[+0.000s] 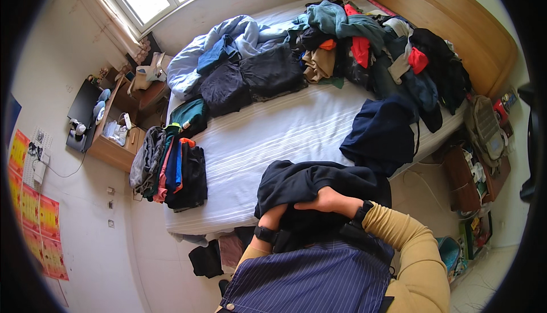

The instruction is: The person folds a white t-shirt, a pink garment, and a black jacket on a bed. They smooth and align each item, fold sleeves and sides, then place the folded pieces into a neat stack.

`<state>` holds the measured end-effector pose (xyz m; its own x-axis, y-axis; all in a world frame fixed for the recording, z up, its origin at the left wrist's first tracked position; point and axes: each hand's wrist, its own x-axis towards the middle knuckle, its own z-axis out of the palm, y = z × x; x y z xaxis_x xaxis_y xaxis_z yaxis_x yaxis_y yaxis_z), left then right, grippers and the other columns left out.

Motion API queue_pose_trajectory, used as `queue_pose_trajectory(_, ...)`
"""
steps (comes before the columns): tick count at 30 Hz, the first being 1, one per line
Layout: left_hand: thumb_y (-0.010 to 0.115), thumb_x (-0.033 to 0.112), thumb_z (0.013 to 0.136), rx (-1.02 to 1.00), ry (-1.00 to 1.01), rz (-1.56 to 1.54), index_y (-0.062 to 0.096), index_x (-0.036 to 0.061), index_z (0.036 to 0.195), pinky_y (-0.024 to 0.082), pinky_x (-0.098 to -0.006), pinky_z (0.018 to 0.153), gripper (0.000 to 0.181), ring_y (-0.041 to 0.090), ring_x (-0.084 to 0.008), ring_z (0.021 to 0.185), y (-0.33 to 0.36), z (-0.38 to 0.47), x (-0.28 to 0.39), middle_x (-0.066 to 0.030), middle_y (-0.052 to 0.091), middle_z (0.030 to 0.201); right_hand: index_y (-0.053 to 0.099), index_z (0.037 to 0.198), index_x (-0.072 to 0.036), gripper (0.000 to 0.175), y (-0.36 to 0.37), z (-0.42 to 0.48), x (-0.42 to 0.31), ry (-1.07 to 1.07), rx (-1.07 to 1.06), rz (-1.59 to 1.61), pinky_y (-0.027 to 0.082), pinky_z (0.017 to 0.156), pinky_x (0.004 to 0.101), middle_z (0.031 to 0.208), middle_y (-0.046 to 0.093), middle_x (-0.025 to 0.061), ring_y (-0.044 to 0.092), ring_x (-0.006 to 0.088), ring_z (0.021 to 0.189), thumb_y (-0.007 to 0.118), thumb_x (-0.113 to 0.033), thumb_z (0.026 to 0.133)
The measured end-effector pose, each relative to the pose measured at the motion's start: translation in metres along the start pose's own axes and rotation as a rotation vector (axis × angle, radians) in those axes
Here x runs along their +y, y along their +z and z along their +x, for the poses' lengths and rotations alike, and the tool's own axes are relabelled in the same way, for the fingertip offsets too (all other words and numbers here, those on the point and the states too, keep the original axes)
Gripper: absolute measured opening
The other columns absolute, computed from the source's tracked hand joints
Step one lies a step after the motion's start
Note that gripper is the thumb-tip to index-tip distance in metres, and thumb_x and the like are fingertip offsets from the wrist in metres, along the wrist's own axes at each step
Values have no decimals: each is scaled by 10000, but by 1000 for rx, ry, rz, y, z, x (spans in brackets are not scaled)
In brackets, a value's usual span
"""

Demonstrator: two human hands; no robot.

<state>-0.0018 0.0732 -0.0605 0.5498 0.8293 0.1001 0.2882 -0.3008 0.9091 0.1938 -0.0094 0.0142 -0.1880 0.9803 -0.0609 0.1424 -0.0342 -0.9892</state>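
Note:
A black garment is bunched over the near edge of the bed, right in front of my body. My left hand reaches in under its folds, and the cloth hides the fingers. On the right side, my right hand grips the same cloth, its fingertips tucked into the fabric. Both wrists wear dark straps. Just beyond the garment lies a crumpled navy garment with a dangling cord, close to or touching the black one.
The bed has a striped sheet. Folded clothes stand at its left corner, with dark folded garments farther back. A large loose clothes heap lies near the wooden headboard. Clothes hang or lie low beside the near edge.

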Motion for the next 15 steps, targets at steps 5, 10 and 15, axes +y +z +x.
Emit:
queue_pose_trajectory(5,591,178,1007,-158,187,419,603,33,1373,426,-389,1134,393,535,-331,1341,10,-12,-2,-195,591,1429,554,1404,71,806,-1,6,7,4,19,-190,378,1186,366,1472,559,228,506,329,1390,864,-409,837)
queue_pose_trajectory(10,629,168,984,-139,220,424,599,34,1381,421,-414,1137,420,524,-349,1355,14,-26,-12,-212,585,1429,556,1402,72,815,7,9,14,-4,-112,-147,376,1183,361,1456,567,240,506,336,1384,865,-420,830)
queue_pose_trajectory(15,629,180,992,-113,192,365,598,36,1383,421,-415,1137,418,526,-346,1354,16,-25,-22,-208,586,1428,555,1406,65,815,14,3,17,38,-51,-172,376,1182,366,1454,570,234,513,336,1375,873,-409,824)
